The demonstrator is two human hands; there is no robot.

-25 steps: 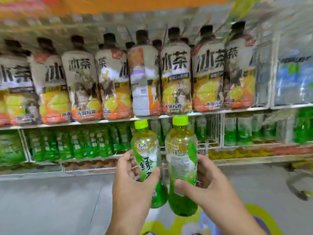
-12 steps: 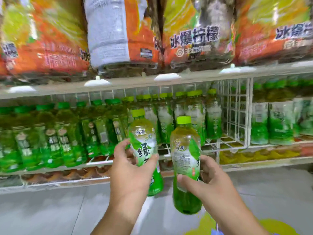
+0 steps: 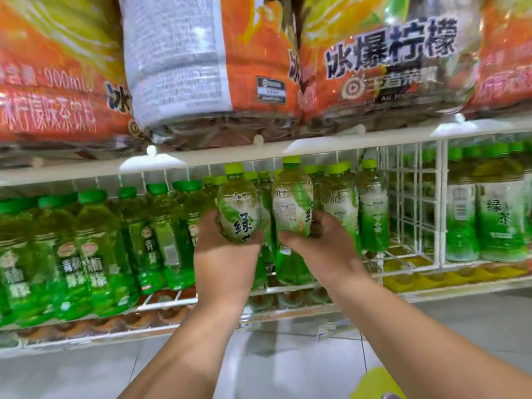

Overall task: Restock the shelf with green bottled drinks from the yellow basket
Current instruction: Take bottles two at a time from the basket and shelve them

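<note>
Bottles are gripped upright, one in the left hand (image 3: 227, 263) and one in the right hand (image 3: 322, 249). Left bottle (image 3: 239, 208) and right bottle (image 3: 292, 203) are held side by side at the front edge of the lower shelf (image 3: 288, 289), before the stocked rows (image 3: 95, 254).

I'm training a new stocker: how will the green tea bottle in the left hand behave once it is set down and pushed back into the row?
The green tea bottle looks full, so probably hefty for its size. Tall and narrow, it may tip if shoved high up. Its glossy label could slip in the left hand.
</note>
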